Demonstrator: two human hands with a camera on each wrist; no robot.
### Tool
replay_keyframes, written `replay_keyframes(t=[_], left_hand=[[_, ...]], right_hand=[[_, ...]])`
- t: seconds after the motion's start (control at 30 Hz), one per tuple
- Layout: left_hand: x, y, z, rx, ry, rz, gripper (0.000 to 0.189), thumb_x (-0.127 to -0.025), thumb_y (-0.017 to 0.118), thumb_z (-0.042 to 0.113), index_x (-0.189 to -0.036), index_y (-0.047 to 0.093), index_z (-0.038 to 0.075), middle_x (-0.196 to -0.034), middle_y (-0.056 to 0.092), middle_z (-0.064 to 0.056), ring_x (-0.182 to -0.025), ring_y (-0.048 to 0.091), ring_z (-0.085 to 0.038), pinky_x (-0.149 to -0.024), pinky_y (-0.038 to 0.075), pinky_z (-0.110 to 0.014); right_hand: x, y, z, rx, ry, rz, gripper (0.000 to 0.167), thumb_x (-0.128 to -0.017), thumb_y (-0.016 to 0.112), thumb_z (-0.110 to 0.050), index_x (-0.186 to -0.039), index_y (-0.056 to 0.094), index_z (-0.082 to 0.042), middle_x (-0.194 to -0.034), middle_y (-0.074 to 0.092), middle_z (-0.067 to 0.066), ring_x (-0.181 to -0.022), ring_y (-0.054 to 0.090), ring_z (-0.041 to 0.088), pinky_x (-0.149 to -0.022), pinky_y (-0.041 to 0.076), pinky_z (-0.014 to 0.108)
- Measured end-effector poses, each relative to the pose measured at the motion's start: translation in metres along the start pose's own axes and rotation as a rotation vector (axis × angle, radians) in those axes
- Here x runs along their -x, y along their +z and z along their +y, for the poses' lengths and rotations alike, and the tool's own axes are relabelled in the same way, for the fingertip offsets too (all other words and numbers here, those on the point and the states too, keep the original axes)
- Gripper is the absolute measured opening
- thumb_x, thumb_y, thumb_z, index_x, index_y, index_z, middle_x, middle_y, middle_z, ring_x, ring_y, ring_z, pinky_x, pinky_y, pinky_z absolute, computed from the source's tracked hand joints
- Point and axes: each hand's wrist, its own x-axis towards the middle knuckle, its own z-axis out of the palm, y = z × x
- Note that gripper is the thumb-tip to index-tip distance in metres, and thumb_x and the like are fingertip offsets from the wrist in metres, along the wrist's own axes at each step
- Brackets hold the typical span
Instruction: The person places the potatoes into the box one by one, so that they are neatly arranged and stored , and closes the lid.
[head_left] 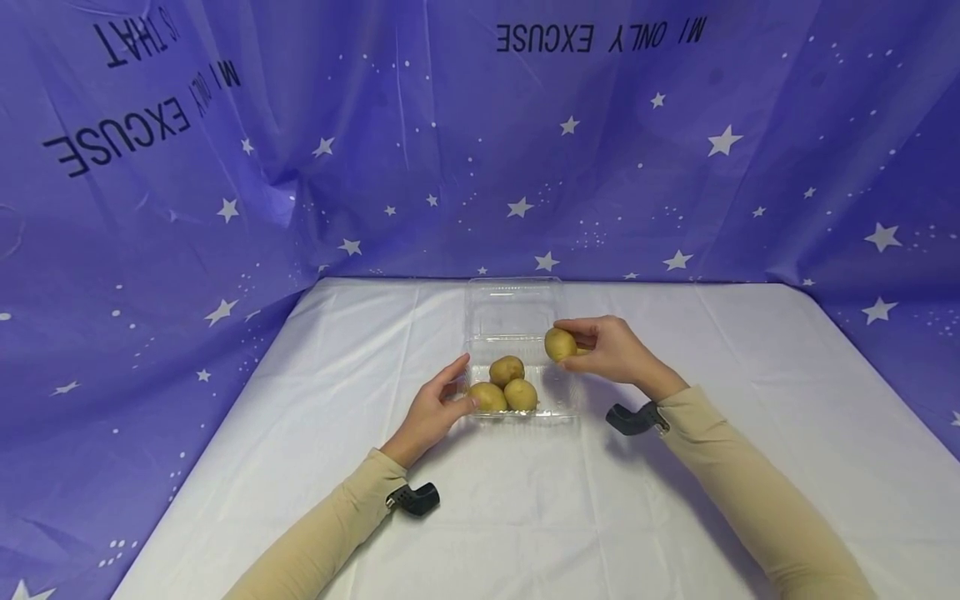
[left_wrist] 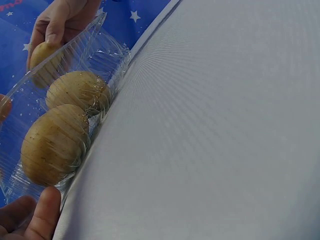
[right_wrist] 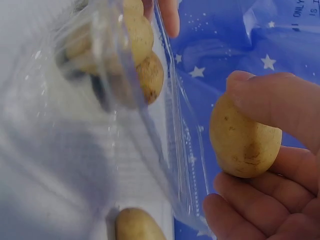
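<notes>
A clear plastic clamshell box (head_left: 551, 410) stands with its lid (head_left: 513, 308) folded back, away from me. Three potatoes sit in its left part: a rear potato (head_left: 507, 368), a left potato (head_left: 489, 397) and a front potato (head_left: 521, 395). My left hand (head_left: 431, 417) holds the box at its left side, thumb at the front left corner. Between thumb and fingers, my right hand (head_left: 617, 354) grips another potato (right_wrist: 245, 137), raised near the box's right rear edge. A further potato (right_wrist: 138, 226) lies outside the box, mostly hidden behind the right hand in the head view.
White cloth covers the table (head_left: 360, 350). A purple curtain (head_left: 480, 150) with stars and lettering hangs along the back and left. Each sleeve carries a black wrist device, one on the left (head_left: 417, 499) and one on the right (head_left: 633, 419).
</notes>
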Motion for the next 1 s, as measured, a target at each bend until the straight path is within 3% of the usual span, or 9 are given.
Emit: replay_keyframes(t=[0.13, 0.33, 0.57, 0.73, 1.0], left_hand=[[0.000, 0.000, 0.001, -0.003, 0.013, 0.004, 0.073, -0.090, 0.068, 0.009, -0.156, 0.039, 0.004, -0.160, 0.040, -0.023, -0.135, 0.052, -0.045, -0.105, 0.051, -0.042], [0.001, 0.001, -0.003, -0.032, 0.094, 0.017, 0.072, -0.089, 0.069, 0.013, -0.154, 0.041, -0.001, -0.153, 0.045, -0.030, -0.124, 0.060, -0.042, -0.096, 0.055, -0.033], [0.001, 0.000, 0.002, -0.010, 0.014, 0.009, 0.074, -0.088, 0.068, 0.008, -0.156, 0.039, 0.002, -0.157, 0.043, -0.026, -0.131, 0.055, -0.046, -0.099, 0.051, -0.032], [0.001, 0.000, 0.004, -0.011, 0.006, 0.013, 0.074, -0.088, 0.069, 0.009, -0.156, 0.040, 0.003, -0.157, 0.044, -0.026, -0.132, 0.055, -0.045, -0.102, 0.050, -0.039], [0.000, 0.000, 0.002, -0.001, 0.009, 0.010, 0.074, -0.087, 0.069, 0.007, -0.156, 0.040, 0.003, -0.156, 0.044, -0.026, -0.131, 0.056, -0.045, -0.098, 0.051, -0.034]], right_hand=[[-0.005, 0.007, -0.005, -0.018, -0.003, -0.023, 0.062, -0.079, 0.082, -0.002, -0.135, 0.059, 0.011, -0.132, 0.065, 0.029, -0.119, 0.067, 0.041, -0.093, 0.058, 0.033], [-0.010, 0.016, -0.007, -0.005, -0.019, -0.047, 0.061, -0.077, 0.081, -0.002, -0.134, 0.061, 0.011, -0.130, 0.067, 0.028, -0.119, 0.068, 0.040, -0.094, 0.058, 0.033], [-0.013, 0.026, -0.009, -0.010, -0.015, -0.083, 0.062, -0.077, 0.082, -0.003, -0.134, 0.060, 0.011, -0.131, 0.067, 0.027, -0.119, 0.068, 0.039, -0.096, 0.057, 0.034], [-0.015, 0.031, -0.007, 0.012, -0.002, -0.102, 0.065, -0.077, 0.084, -0.008, -0.135, 0.060, 0.009, -0.131, 0.067, 0.025, -0.120, 0.068, 0.037, -0.097, 0.057, 0.034], [-0.017, 0.037, -0.005, -0.026, -0.025, -0.136, 0.064, -0.078, 0.082, -0.002, -0.135, 0.058, 0.014, -0.134, 0.064, 0.029, -0.122, 0.066, 0.040, -0.099, 0.056, 0.036]])
